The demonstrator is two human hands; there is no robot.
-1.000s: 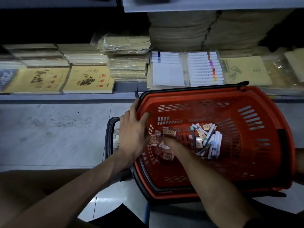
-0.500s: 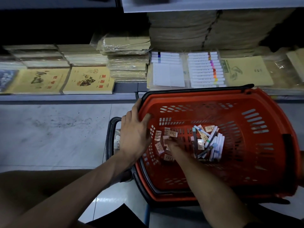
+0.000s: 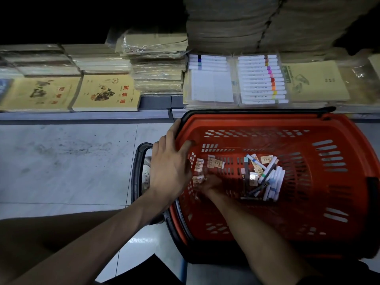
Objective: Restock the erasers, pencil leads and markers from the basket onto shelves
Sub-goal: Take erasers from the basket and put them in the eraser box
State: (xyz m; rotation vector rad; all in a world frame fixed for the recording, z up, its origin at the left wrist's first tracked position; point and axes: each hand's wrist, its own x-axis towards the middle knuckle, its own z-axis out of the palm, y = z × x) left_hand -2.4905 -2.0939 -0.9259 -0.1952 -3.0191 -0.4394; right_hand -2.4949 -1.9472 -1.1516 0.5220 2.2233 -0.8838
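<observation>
A red plastic basket (image 3: 339, 140) sits tilted in front of me. My left hand (image 3: 170, 167) holds its left rim, thumb inside and fingers outside. My right hand (image 3: 207, 184) is down on the basket floor at the left, its fingers curled over small wrapped erasers (image 3: 198, 179). More erasers (image 3: 216, 163) lie loose just beyond it. A heap of white markers (image 3: 271, 182) with coloured bands fills the middle of the floor, with thin dark lead cases (image 3: 257, 189) among them.
The low shelf (image 3: 82, 116) behind the basket holds two clear marker sets (image 3: 263, 79), yellow notebooks (image 3: 107, 93) and wrapped paper stacks (image 3: 156, 64). Grey tiled floor (image 3: 61, 161) lies to the left. A black handle frame (image 3: 135, 171) sticks out beside my left hand.
My right hand has worked among the erasers at the basket's left and closed its fingers on some. The loose erasers have shifted. My left hand stays on the rim.
</observation>
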